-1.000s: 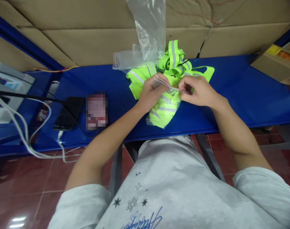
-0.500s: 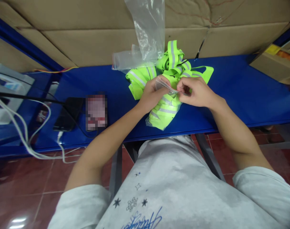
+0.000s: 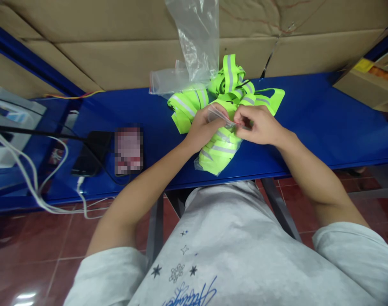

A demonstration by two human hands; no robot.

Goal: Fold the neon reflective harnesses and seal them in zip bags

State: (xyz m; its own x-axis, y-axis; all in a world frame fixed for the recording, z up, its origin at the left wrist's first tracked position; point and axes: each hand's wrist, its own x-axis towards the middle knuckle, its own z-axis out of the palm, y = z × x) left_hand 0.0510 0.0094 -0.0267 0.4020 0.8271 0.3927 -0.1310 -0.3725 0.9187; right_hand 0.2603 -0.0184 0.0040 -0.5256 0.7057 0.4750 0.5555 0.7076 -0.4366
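Note:
A clear zip bag (image 3: 222, 117) with a reddish strip along its mouth is pinched between my two hands. My left hand (image 3: 208, 124) grips it from the left, thumb on top. The fingers of my right hand (image 3: 257, 124) are closed on the other end of the mouth. Below them lies a folded neon-yellow reflective vest (image 3: 220, 153) with grey bands, at least partly inside clear plastic. Behind the hands, more neon-yellow reflective straps (image 3: 231, 78) are heaped on the blue table (image 3: 315, 123). Parts of the bag are hidden by my fingers.
A large clear plastic bag (image 3: 198, 38) and smaller flat bags (image 3: 168, 80) rest against the cardboard (image 3: 117, 59) at the back. To the left are a black phone (image 3: 89, 155), a blurred-out pink item (image 3: 129, 148) and white cables (image 3: 31, 178).
My right hand has shifted slightly left along the bag's mouth. The left hand keeps its hold, and the vest and straps lie as before.

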